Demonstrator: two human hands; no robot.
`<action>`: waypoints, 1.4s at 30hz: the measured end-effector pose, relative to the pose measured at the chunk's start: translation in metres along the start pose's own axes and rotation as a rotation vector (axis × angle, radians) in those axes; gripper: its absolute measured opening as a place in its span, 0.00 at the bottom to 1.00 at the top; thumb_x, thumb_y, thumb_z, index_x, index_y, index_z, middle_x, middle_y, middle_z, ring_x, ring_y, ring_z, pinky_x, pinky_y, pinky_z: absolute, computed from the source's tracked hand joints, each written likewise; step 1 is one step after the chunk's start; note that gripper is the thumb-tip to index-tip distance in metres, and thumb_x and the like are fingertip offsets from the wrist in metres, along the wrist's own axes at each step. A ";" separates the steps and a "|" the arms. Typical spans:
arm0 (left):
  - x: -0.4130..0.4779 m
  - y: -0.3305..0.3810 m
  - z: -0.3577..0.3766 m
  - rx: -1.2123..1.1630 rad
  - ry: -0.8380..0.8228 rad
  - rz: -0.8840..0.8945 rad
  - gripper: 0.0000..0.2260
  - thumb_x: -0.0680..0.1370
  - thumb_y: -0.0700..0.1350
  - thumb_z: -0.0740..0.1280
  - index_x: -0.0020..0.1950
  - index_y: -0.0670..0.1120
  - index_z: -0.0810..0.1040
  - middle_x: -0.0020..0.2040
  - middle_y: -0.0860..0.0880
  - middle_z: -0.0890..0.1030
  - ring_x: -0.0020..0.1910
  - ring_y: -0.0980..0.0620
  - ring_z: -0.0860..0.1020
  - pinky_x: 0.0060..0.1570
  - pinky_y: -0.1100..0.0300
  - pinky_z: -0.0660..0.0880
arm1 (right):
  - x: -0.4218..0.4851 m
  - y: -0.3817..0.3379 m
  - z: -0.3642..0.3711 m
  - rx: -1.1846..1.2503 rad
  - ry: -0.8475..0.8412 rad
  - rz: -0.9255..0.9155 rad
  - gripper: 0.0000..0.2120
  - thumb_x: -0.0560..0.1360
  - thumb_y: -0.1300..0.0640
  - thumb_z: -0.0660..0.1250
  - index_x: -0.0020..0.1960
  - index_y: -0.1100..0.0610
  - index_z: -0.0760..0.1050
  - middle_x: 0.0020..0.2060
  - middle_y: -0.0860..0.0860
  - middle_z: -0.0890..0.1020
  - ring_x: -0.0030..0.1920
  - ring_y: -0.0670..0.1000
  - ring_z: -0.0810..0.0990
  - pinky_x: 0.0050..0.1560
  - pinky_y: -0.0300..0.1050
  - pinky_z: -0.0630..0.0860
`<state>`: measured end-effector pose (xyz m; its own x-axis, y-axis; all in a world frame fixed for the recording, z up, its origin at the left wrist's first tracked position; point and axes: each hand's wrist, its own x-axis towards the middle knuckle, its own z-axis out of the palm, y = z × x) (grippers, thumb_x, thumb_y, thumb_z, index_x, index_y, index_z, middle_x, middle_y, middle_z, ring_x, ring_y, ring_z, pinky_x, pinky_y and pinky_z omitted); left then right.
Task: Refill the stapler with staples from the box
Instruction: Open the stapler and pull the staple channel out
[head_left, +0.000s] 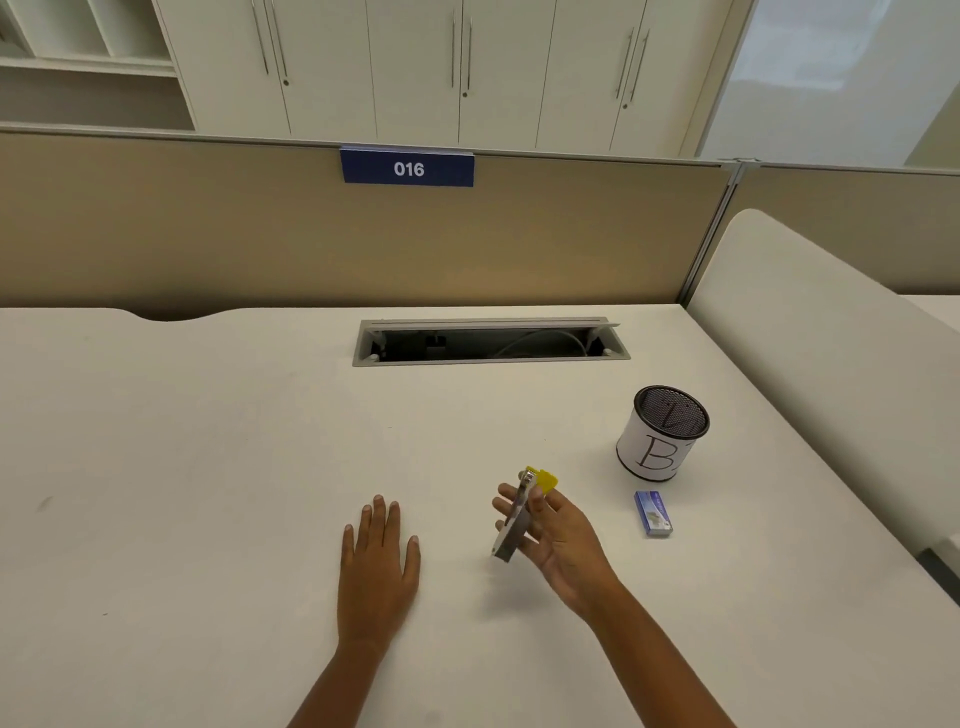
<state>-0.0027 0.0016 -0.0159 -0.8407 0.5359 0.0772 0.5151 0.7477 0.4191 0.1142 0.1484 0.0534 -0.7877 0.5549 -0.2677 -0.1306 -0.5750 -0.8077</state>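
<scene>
With the left hand (378, 553) flat and open on the counter (208, 467), the right hand (553, 535) loosely pinches the yellow-tipped stapler (514, 519) aloft, so it may slip before reaching the staple box (653, 513) nearby.

The desk (208, 467) bears the flat left hand (378, 566); right of the right hand (566, 545) lie a box (653, 513) and cup (660, 441).
</scene>
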 end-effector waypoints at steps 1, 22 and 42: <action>-0.001 0.000 0.000 -0.006 0.004 -0.001 0.38 0.70 0.58 0.35 0.74 0.43 0.59 0.76 0.44 0.58 0.76 0.47 0.56 0.75 0.53 0.47 | -0.001 -0.002 0.001 -0.106 0.024 -0.054 0.12 0.73 0.59 0.64 0.57 0.57 0.74 0.47 0.51 0.83 0.45 0.47 0.84 0.47 0.43 0.81; -0.006 0.007 -0.012 0.106 -0.101 0.037 0.39 0.73 0.56 0.32 0.70 0.39 0.68 0.72 0.39 0.67 0.71 0.42 0.67 0.71 0.45 0.59 | -0.019 -0.026 0.009 -0.790 0.100 -0.577 0.16 0.71 0.76 0.63 0.53 0.61 0.77 0.41 0.53 0.81 0.38 0.34 0.81 0.38 0.22 0.73; -0.018 0.105 -0.055 -1.277 -0.309 -0.002 0.10 0.78 0.37 0.62 0.57 0.45 0.77 0.46 0.50 0.83 0.42 0.62 0.83 0.42 0.69 0.78 | -0.033 -0.016 0.018 -0.899 0.040 -0.403 0.13 0.74 0.66 0.64 0.46 0.49 0.78 0.37 0.42 0.81 0.39 0.37 0.81 0.40 0.25 0.75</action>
<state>0.0574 0.0490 0.0766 -0.6808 0.7298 -0.0622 -0.1498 -0.0557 0.9872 0.1316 0.1284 0.0849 -0.7615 0.6385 0.1113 0.1343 0.3234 -0.9367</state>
